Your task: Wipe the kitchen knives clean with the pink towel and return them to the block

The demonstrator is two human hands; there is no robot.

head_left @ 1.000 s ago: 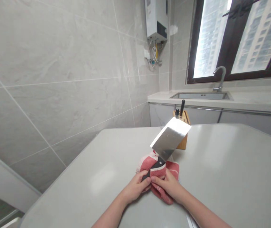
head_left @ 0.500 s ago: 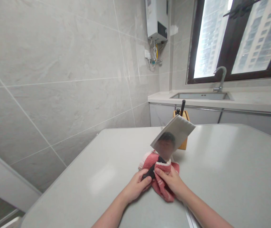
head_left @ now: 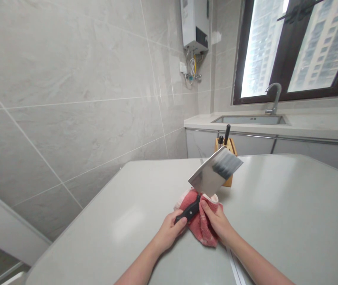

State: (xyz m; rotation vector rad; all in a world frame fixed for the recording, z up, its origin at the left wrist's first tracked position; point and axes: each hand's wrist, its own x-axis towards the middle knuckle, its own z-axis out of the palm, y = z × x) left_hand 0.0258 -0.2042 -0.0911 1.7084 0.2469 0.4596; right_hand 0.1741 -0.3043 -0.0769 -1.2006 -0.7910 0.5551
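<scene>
My left hand (head_left: 170,229) is closed round the rear end of the black handle of a cleaver (head_left: 208,178). The broad, shiny blade points up and away to the right, tilted above the table. A red towel with a white edge (head_left: 202,229) is bunched under and beside the handle. My right hand (head_left: 218,221) pinches the towel, thumb on top, close to where handle meets blade. The fingers beneath the cloth are hidden.
Behind the blade stands a wooden knife block (head_left: 230,147) with black-handled knives, partly covered. Everything is over a pale table (head_left: 121,221). A counter with a sink (head_left: 252,120) and faucet (head_left: 277,99) lies beyond, below a window. A grey tiled wall (head_left: 82,91) runs along the left.
The blade has tilted slightly, so its reflection differs. My right hand and the towel have shifted a little to the right and up, baring more of the black handle.
</scene>
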